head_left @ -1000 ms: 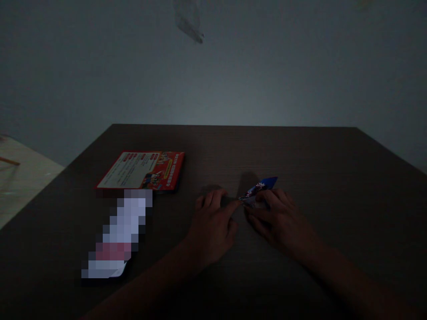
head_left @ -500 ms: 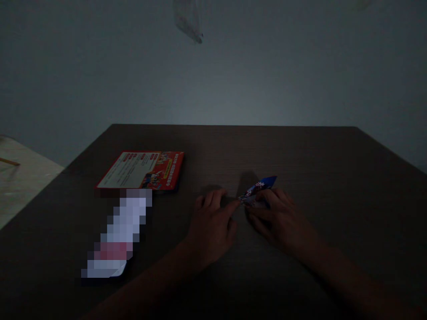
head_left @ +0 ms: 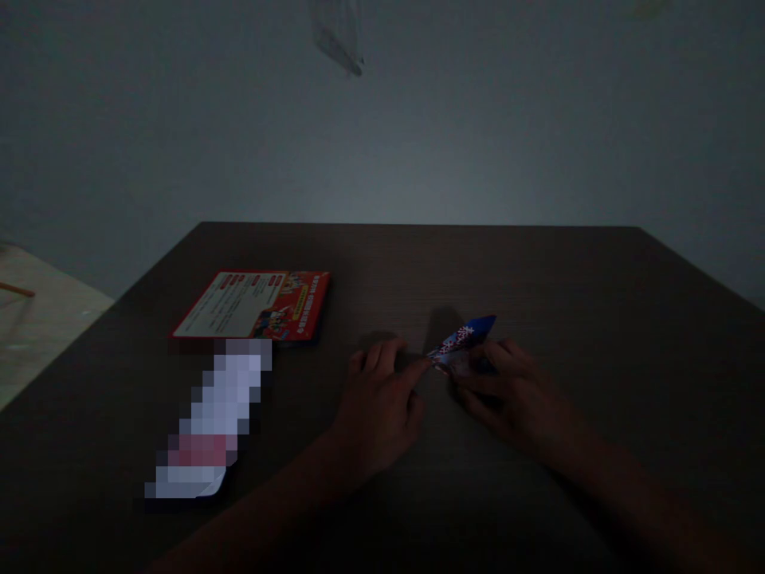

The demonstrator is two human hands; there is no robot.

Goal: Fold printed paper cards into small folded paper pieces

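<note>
A folded piece of blue paper point(head_left: 468, 333) with white snowflake shapes stands partly raised on the table, narrowing to a point at its left end. The outstretched index finger of my left hand point(head_left: 378, 399) touches that pointed end. Its other fingers rest on the tabletop, apart from one another. On the paper's right side is my right hand point(head_left: 514, 391), fingers bent and closed around the near flap. These fingers partly cover the flap, and the dim light hides their exact grip.
A red and white printed booklet or box point(head_left: 251, 307) lies at the left of the dark wooden table point(head_left: 538, 271). Nearer me is a lit phone-like device point(head_left: 218, 422), its screen blurred out. The wall point(head_left: 478, 119) rises behind the table's far edge.
My right hand has shifted slightly right and down along the paper. The paper's raised side shows more of its snowflakes. My left hand stays in place.
</note>
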